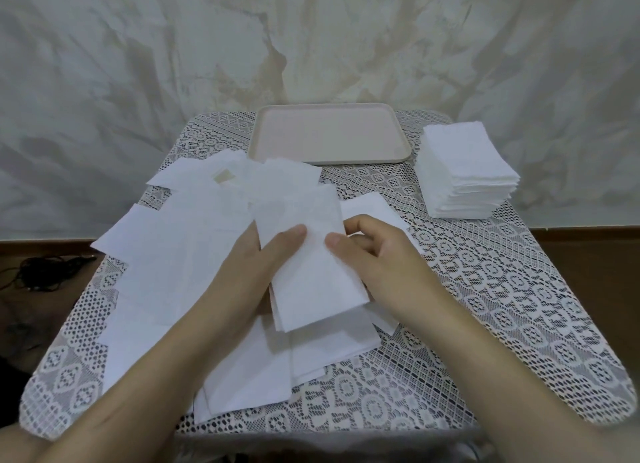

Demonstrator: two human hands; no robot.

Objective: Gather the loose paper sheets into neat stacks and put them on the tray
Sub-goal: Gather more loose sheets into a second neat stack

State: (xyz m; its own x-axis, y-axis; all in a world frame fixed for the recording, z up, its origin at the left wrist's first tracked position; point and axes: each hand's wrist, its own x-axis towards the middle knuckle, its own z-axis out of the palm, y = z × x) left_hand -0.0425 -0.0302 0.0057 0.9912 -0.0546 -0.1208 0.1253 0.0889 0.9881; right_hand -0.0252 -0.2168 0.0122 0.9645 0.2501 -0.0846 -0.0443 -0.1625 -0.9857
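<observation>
A small bundle of white paper sheets point(311, 272) is held above the table between both hands. My left hand point(249, 265) grips its left edge, thumb on top. My right hand point(374, 251) pinches its right edge with the thumb on the paper. Several loose white sheets point(180, 241) lie scattered and overlapping across the left and middle of the table. A pale pink tray point(329, 133) with nothing in it sits at the far middle. A tall neat stack of white sheets point(464, 172) stands on the table to the right of the tray.
The table wears a white lace cloth point(502, 307) with rounded corners. A draped pale fabric backdrop hangs behind it. Dark cables point(45, 268) lie on the floor to the left.
</observation>
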